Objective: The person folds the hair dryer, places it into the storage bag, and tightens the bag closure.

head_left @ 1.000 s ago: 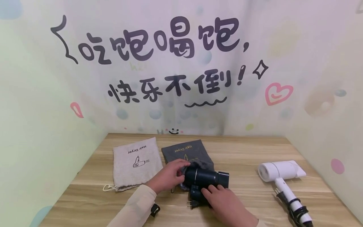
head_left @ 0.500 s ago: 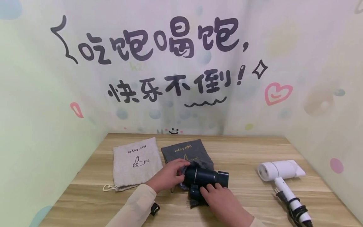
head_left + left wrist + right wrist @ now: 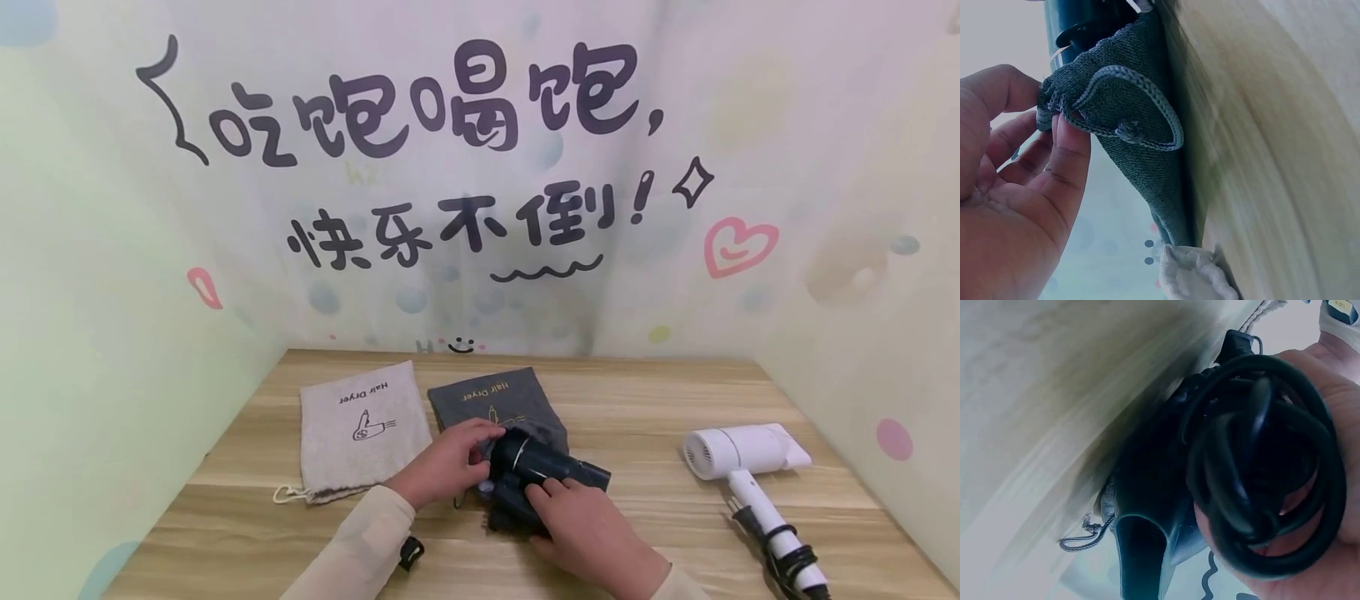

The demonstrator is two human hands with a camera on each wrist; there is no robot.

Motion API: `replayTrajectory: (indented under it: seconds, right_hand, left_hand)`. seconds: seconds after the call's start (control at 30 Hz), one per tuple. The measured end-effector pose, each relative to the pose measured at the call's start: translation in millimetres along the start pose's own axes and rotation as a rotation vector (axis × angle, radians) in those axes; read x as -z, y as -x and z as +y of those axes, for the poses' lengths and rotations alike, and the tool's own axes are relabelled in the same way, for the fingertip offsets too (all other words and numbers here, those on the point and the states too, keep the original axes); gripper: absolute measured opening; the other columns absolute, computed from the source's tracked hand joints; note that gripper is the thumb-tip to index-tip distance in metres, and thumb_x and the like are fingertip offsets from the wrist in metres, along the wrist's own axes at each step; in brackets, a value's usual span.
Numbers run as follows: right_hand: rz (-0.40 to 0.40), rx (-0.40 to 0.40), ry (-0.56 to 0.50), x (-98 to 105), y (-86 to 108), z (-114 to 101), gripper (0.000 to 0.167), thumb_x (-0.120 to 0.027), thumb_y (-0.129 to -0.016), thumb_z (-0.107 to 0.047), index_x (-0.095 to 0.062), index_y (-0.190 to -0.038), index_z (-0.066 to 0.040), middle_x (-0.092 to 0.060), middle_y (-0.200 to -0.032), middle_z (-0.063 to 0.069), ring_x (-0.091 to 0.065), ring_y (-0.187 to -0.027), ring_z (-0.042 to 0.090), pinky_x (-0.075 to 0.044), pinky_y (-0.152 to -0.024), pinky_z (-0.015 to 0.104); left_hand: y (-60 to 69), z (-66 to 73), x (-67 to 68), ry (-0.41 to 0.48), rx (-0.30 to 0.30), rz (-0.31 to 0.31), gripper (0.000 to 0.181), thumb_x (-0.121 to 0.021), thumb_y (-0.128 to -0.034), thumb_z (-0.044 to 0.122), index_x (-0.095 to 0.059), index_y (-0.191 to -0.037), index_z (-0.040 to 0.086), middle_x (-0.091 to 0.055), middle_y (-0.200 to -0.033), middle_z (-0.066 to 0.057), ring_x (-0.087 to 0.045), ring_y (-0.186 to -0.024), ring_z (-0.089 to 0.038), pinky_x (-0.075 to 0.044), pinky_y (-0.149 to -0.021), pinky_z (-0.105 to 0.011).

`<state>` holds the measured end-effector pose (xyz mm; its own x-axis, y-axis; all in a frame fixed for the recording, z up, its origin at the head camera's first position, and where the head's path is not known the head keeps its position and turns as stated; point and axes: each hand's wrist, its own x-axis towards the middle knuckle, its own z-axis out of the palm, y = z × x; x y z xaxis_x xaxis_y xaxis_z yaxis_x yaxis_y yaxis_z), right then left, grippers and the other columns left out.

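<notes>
Left hand (image 3: 447,467): fingers pinch the rim of the grey bag (image 3: 525,404) at one side of its mouth.
Right hand (image 3: 592,533): fingers grip the dark hair dryer (image 3: 551,461) by its folded handle, beside the coiled cord (image 3: 1335,481).
Dryer position: between left and right fingers, rear end at the bag's mouth, nozzle pointing away from the left fingers; depth inside cannot be told.
Drawstring (image 3: 1127,131): loop hangs outside, just beside the left fingers; best left there, off the dryer's path.
Bag mouth: should be lifted by the left fingers, lest cloth buckle under the dryer.
Feed: judged best rear end first, right fingers pressing handle and cord snug; loose coils could snag the rim.
</notes>
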<state>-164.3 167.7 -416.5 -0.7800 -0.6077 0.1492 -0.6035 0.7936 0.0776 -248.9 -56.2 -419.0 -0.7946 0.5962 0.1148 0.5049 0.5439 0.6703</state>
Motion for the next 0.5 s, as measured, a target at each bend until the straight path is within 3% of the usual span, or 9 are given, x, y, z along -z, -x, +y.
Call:
replayTrajectory:
  seconds: [0.27, 0.5]
  right_hand:
    - [0.095, -0.019, -0.005, 2.6, 0.3, 2.7, 0.042, -0.08, -0.079, -0.04, -0.064, -0.102, -0.009, -0.062, -0.084, 0.003, -0.058, -0.072, 0.018, -0.053, -0.065, 0.036]
    - [0.142, -0.129, -0.049, 3.3, -2.7, 1.2, 0.042, -0.079, -0.08, -0.04, -0.063, -0.102, -0.008, -0.062, -0.082, 0.002, -0.058, -0.072, 0.016, -0.052, -0.065, 0.037]
  left_hand:
    - [2.6, 1.3, 2.2, 0.024, -0.022, -0.023, 0.051, -0.061, -0.0928, 0.004, -0.053, -0.143, 0.009, -0.048, -0.144, -0.005, -0.055, -0.08, -0.005, -0.048, -0.071, -0.025]
    - [4.2, 1.5, 1.5, 0.019, -0.04, -0.028, 0.053, -0.062, -0.0926, 0.003, -0.052, -0.144, 0.01, -0.045, -0.148, -0.008, -0.055, -0.08, -0.005, -0.048, -0.071, -0.025]
